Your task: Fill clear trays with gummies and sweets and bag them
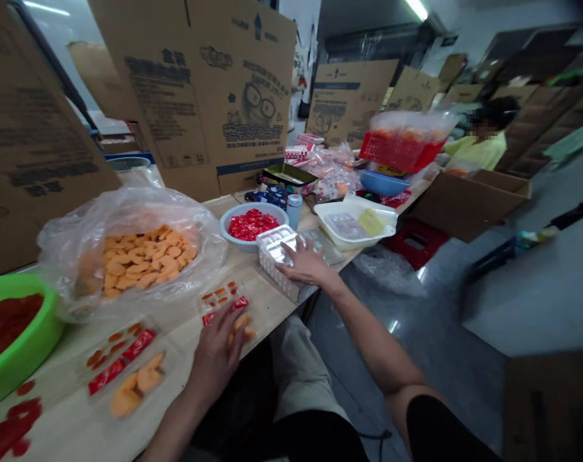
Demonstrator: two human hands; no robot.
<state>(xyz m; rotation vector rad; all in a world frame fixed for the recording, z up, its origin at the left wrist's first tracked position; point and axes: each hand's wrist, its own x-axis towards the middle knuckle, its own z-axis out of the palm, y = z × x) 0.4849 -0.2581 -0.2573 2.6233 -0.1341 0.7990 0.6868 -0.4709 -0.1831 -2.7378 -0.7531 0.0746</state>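
Cardboard sheets (214, 83) are standing upright along the far side of a wooden work table (267, 311), and a person in a yellow shirt (479, 153) is sitting at work well off to the far right. The right hand (304, 263) is lying spread, palm down, on a stack of clear plastic trays (277, 253) near the table's right edge, with the forearm reaching forward and left from the near side. The stack is appearing light and fairly stiff but thin-walled, so its long sides are probably the safest place to take hold, without squeezing. The left hand (215, 353) is curling over orange crescent-shaped pieces (242, 325) beside a small clear tray (219, 296) holding red sachets, and the fingers are hiding whether a true pinch is forming. The pieces are looking light, dry and possibly brittle, suiting a gentle fingertip hold. More of them are lying in an open plastic bag (128, 215) to the left, just beyond a green basin (19, 343) at the near left.
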